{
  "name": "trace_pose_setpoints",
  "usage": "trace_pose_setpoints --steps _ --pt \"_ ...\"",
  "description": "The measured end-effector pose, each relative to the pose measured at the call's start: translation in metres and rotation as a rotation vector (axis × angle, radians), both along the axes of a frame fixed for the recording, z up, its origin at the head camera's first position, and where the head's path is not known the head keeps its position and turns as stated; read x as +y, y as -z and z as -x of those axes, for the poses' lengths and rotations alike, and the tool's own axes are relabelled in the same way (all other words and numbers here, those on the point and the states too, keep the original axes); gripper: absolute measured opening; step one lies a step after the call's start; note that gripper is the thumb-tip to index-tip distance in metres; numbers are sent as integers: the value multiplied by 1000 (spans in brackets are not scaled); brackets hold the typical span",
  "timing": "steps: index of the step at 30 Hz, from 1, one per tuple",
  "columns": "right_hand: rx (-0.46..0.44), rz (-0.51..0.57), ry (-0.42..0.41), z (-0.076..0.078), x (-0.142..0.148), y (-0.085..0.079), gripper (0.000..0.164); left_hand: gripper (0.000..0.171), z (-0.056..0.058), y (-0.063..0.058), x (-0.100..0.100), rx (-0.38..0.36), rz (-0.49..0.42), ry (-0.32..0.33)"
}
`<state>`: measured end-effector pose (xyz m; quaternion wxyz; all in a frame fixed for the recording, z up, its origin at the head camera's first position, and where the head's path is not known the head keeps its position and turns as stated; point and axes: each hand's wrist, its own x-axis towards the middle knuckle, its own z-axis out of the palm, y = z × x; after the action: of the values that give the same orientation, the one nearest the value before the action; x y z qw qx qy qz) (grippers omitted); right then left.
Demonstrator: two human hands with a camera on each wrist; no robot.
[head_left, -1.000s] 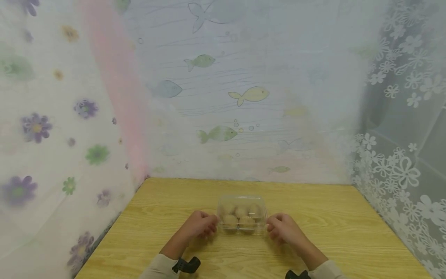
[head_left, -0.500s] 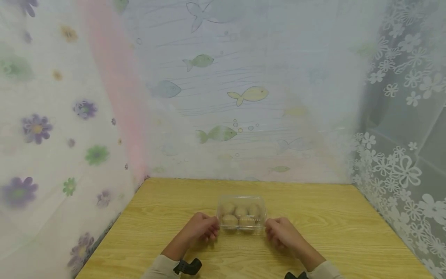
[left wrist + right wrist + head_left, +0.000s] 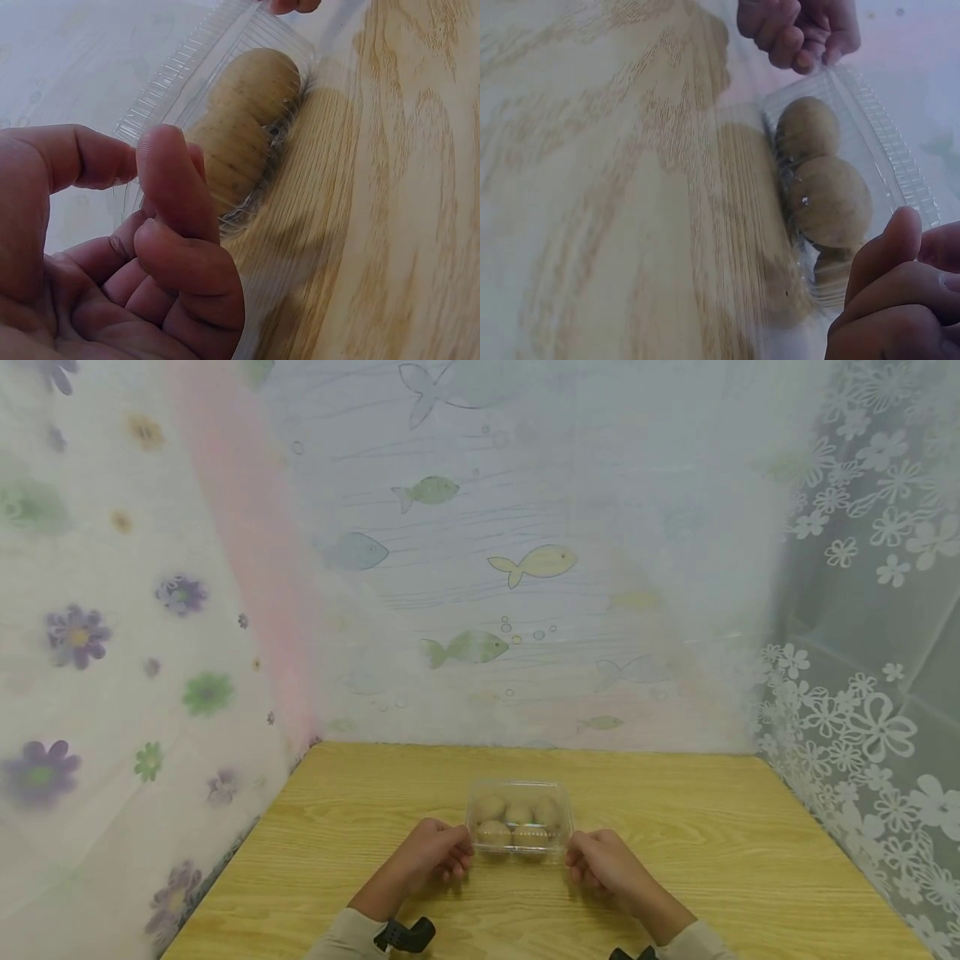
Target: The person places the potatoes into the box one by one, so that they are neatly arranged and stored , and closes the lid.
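Note:
A clear plastic clamshell container [image 3: 520, 852] sits on the wooden table, its lid down over several tan potatoes [image 3: 493, 835]. At the container's near left corner, my left hand [image 3: 441, 847] pinches the rim between thumb and index finger. My right hand [image 3: 600, 856] pinches the rim at the near right corner, its other fingers curled under. Seen from the left wrist, speckled potatoes [image 3: 232, 142] press close to the clear side wall, and the ridged lid edge runs up to the left thumb. In the right wrist view, fingertips of the right hand [image 3: 900, 300] meet the lid's ridged edge.
The wooden table [image 3: 360, 793] reaches back to a fabric wall printed with fish [image 3: 536, 562]. A flowered curtain [image 3: 78, 635] borders the left side, and a sheer white-flowered curtain [image 3: 877, 722] the right. Dark wrist straps [image 3: 405, 935] sit by the light sleeves.
My right hand has moved slightly left, and its thumb and index finger have closed in at the container's corner. My left hand and the container have hardly moved.

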<state>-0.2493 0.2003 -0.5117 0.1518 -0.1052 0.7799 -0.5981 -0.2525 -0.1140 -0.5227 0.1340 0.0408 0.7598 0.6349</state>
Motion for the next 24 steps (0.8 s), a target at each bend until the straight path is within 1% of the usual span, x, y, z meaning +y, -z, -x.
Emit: trace_pose_setpoints --steps 9,16,19,24 --pt "-7 33 -40 3 2 3 27 30 1 3 -1 14 -22 10" --pt "5 36 -86 3 5 3 29 28 2 4 -1 8 -26 -2" --pt "2 38 -91 3 5 2 30 28 2 4 0 9 -26 -4" --pt "-13 40 -75 3 6 2 31 28 1 3 0 12 -18 -8"
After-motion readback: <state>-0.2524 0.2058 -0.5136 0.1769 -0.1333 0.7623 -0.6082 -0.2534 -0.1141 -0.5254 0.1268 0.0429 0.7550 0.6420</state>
